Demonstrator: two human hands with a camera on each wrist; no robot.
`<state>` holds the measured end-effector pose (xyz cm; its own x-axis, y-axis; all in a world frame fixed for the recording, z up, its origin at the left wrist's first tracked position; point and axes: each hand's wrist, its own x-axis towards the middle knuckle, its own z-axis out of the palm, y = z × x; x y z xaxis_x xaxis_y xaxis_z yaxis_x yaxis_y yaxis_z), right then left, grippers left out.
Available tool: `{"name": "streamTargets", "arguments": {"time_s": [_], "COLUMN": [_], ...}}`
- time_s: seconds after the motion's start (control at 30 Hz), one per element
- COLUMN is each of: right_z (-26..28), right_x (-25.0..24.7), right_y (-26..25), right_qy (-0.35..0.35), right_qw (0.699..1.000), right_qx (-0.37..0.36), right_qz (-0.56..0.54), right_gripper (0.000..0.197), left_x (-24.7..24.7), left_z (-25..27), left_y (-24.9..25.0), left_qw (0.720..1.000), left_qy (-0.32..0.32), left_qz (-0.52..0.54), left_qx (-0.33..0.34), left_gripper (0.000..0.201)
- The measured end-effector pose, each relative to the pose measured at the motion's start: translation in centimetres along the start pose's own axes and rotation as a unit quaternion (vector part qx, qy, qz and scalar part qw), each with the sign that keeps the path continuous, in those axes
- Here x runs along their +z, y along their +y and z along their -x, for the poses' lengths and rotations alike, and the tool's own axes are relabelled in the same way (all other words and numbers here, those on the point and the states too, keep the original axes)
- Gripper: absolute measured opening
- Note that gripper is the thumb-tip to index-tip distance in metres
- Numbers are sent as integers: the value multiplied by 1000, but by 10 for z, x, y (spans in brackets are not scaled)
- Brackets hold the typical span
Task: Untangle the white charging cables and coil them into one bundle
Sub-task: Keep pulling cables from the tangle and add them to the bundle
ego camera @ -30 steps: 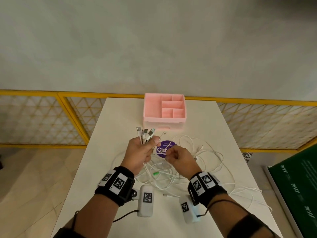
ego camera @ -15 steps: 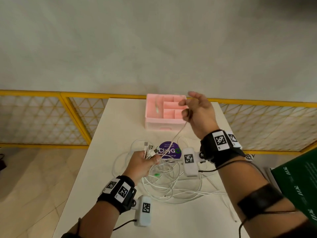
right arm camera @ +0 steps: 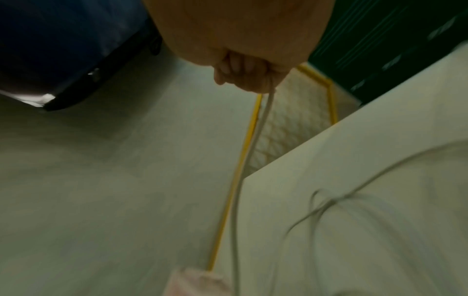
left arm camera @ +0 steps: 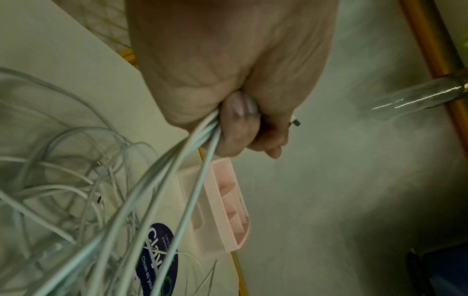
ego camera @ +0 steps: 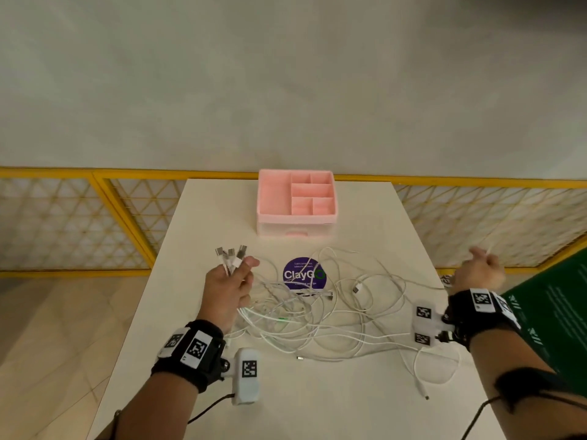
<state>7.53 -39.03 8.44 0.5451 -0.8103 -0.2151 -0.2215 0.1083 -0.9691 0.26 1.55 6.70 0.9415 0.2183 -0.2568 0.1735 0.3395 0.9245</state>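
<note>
A tangle of white charging cables lies spread over the middle of the white table. My left hand grips several cable ends, and their plugs stick up above the fist. In the left wrist view the curled fingers clamp the strands that run down into the heap. My right hand is held out past the table's right edge. In the right wrist view it pinches a single white cable that hangs down from the fingers.
A pink compartment organiser stands at the far middle of the table. A round purple sticker lies under the cables. A yellow lattice railing runs behind the table, and a green board lies off its right side.
My right hand pulled one cable up over the organiser, then swung out and down past the table's right edge. The tangle has spread wider to the right. My left hand keeps gripping the plug ends.
</note>
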Motion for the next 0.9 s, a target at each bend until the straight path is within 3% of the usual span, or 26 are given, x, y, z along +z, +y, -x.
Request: {"name": "streamTargets", "arguments": {"time_s": [0.13, 0.23, 0.3, 0.37, 0.4, 0.43, 0.5, 0.57, 0.63, 0.7, 0.77, 0.8, 0.83, 0.9], "right_z": [-22, -34, -34, -23, -16, -9, 7, 46, 106, 166, 213, 229, 240, 245], "right_x": [-51, -81, -89, -83, -75, -64, -34, -1, 28, 49, 64, 69, 72, 73], "right_y": [20, 33, 41, 40, 39, 37, 39, 35, 24, 24, 39, 49, 57, 73], "right_qy": [96, 73, 62, 74, 63, 43, -57, -230, -400, -548, -628, -646, -652, -639], "right_qw": [991, 979, 955, 904, 888, 889, 919, 919, 868, 776, 683, 658, 654, 669], "right_qx": [9, 55, 121, 163, 146, 105, -25, -153, -212, -238, -282, -293, -292, -284], "right_qz": [95, 185, 265, 387, 432, 443, 390, 282, 204, 204, 245, 252, 249, 252], "right_gripper": [33, 40, 52, 62, 67, 69, 57, 38, 29, 32, 33, 26, 20, 26], "left_x": [4, 8, 9, 12, 14, 16, 22, 28, 34, 39, 42, 42, 41, 33], "left_z": [-2, -2, -2, -2, -1, 0, 2, 3, 4, 4, 3, 3, 3, 0], "left_y": [1, 3, 4, 6, 7, 8, 10, 12, 14, 17, 22, 25, 27, 31], "left_qw": [999, 998, 998, 997, 997, 996, 996, 995, 995, 994, 993, 991, 989, 987], "left_qy": [11, 15, 13, 6, 2, -1, -5, -11, -15, -17, -23, -25, -24, -10], "left_qz": [33, 54, 65, 77, 82, 86, 93, 99, 102, 103, 118, 132, 146, 162], "left_qx": [-5, -3, 2, 4, 4, 3, 1, 1, 6, 11, 14, 13, 13, 18], "left_gripper": [28, 30, 31, 31, 31, 32, 32, 32, 32, 32, 32, 33, 33, 34]}}
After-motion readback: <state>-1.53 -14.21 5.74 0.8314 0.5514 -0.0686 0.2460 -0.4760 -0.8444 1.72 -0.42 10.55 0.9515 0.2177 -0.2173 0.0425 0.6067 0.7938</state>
